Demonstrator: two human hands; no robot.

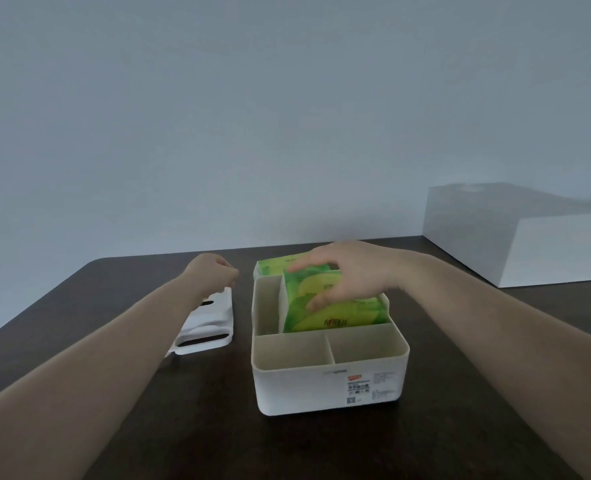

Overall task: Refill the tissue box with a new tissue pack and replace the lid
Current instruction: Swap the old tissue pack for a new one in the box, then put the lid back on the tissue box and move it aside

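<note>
A white tissue box (325, 386) with several open compartments stands on the dark table, its top uncovered. A green tissue pack (335, 313) sits tilted in the rear compartment, and my right hand (349, 271) grips its upper end. Behind the box, part of a second green pack (280, 263) shows. The white lid (207, 327) with slot openings lies flat on the table to the left of the box. My left hand (211, 271) hovers over the lid's far end with fingers curled, holding nothing that I can see.
A large white rectangular box (515, 233) stands at the back right of the dark table (148, 427). A plain pale wall rises behind the table's far edge. A hint of green shows behind the white box.
</note>
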